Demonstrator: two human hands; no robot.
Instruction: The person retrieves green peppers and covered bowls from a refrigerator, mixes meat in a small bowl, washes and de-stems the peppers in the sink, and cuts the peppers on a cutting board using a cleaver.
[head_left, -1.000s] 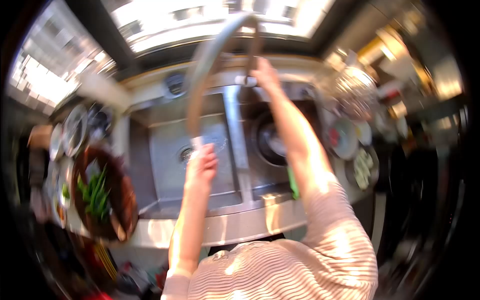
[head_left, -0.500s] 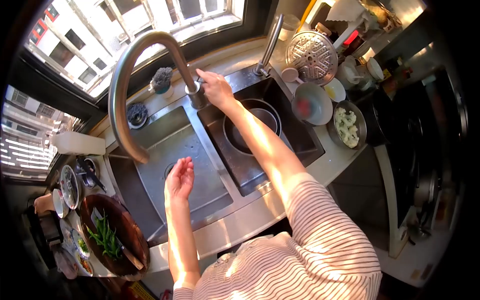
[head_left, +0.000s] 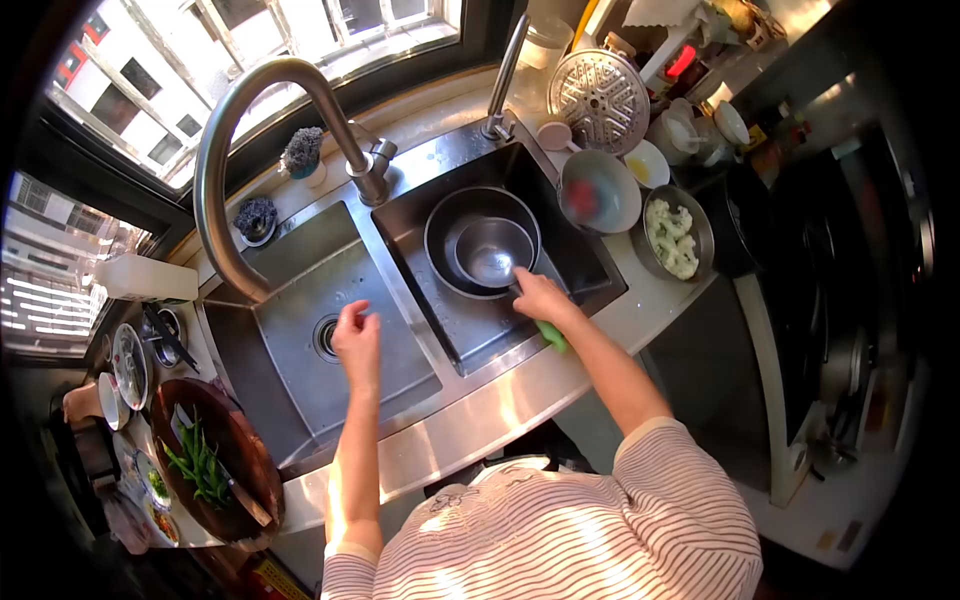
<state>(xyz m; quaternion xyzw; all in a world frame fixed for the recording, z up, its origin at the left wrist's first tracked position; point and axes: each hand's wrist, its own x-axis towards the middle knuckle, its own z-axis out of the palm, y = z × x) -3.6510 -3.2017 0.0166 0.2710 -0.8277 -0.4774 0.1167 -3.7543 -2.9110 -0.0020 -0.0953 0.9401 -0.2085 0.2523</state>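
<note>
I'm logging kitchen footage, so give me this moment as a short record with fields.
Right hand: gripping metal ladle
Left hand: empty, above left basin
Faucet: spout over left basin, no stream visible
Right basin: larger metal bowl, ladle within its outline
Cutting board: green peppers, knife
Countertop bowl: cauliflower

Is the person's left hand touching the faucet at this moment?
No, the left hand is over the left basin, with a visible gap between it and the faucet.
</note>
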